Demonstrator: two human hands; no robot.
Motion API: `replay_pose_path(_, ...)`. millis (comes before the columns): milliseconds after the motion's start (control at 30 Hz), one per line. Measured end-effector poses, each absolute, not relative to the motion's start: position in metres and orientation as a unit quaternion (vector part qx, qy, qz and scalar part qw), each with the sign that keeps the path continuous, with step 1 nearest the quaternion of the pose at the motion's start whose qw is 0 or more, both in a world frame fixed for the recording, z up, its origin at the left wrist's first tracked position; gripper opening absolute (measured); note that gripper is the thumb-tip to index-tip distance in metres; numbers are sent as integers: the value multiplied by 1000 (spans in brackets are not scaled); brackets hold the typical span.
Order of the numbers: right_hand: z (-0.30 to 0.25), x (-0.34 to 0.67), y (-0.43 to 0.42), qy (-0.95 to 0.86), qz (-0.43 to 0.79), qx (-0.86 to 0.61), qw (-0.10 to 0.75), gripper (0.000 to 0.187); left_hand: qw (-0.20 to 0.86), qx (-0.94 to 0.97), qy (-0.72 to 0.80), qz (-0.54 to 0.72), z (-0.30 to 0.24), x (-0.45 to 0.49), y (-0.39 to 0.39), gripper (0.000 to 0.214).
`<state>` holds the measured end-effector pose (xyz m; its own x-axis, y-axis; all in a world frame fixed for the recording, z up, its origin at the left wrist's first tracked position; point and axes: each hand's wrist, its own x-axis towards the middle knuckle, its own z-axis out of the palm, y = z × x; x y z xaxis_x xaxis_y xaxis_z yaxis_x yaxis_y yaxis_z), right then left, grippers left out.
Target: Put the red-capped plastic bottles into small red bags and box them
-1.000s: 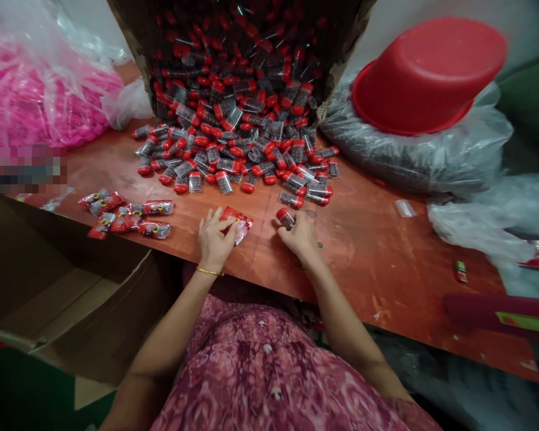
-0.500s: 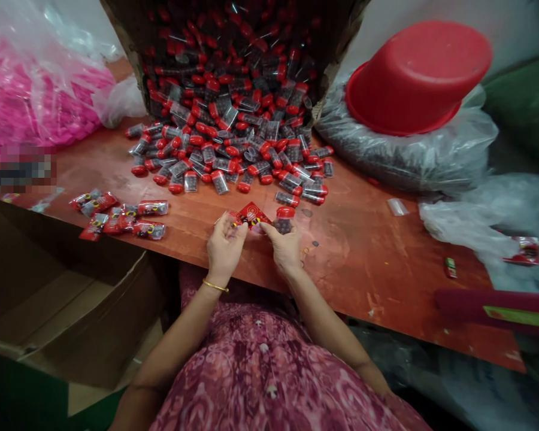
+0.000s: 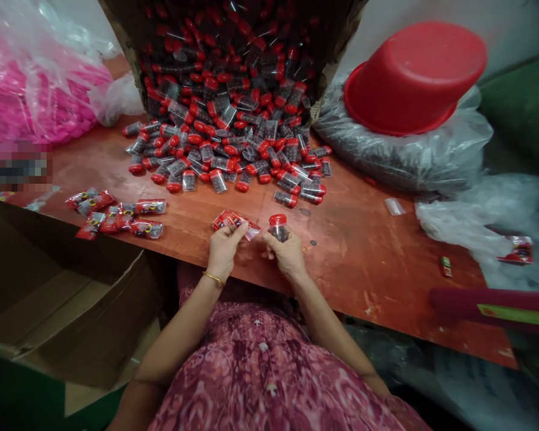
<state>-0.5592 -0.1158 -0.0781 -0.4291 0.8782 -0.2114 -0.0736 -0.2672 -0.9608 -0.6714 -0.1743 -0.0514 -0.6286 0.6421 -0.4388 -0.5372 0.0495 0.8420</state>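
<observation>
Our left hand [image 3: 222, 250] is closed in a pinch on a red wrapper [image 3: 233, 220], held just above the desk [image 3: 363, 251] edge. Our right hand [image 3: 287, 254] is clamped around a vial [image 3: 278, 227], upright with its red cap on top, just beside the wrapper but not touching it.

A second ago the left hand lay flat on the wrapper on the desk, and the right hand was only reaching a vial at the near edge of the pile [image 3: 233, 155]. Both pieces are now lifted and brought close in front of us, so we judge the picking-up done and the wrapper not yet on the vial.

Left of the hands lie wrapped vials [image 3: 117, 216], above an open box [image 3: 49, 287]. Beyond the pile stands a carton [image 3: 130, 42] spilling more vials; a red basin [image 3: 413, 72] rests to the right.
</observation>
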Motion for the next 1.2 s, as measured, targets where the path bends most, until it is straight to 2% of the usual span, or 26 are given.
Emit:
replay_pose_path(133,-73,-536,-120,-586,648,-356,331,42,485,-10,558,673,-41,-677,-176,31)
replay_pose_path(333,-57,-513,-128,-849,355,-272,280,40,506,5,545,668,-36,-674,-179,37)
replay_pose_path(467,-54,-515,-127,-893,262,-254,262,41,495,37,552,669,-38,-671,-181,41)
replay_pose_path(633,-61,-519,-124,-904,211,-245,280,47,481,78,552,676,-38,-672,-184,43)
replay_pose_path(800,-66,-524,-124,-903,199,-252,286,54,478,74,517,706,-37,-664,-182,45)
replay_pose_path(1000,-68,-544,-133,-881,179,-336,281,43,476,37,494,726,-46,-654,-176,42)
replay_pose_path(1100,-70,-552,-137,-846,264,-340,314,45,491,17,480,727,-46,-658,-175,39)
replay_pose_path(1200,-71,-553,-136,-773,418,-341,335,41,496,3,464,734,-45,-665,-177,41)
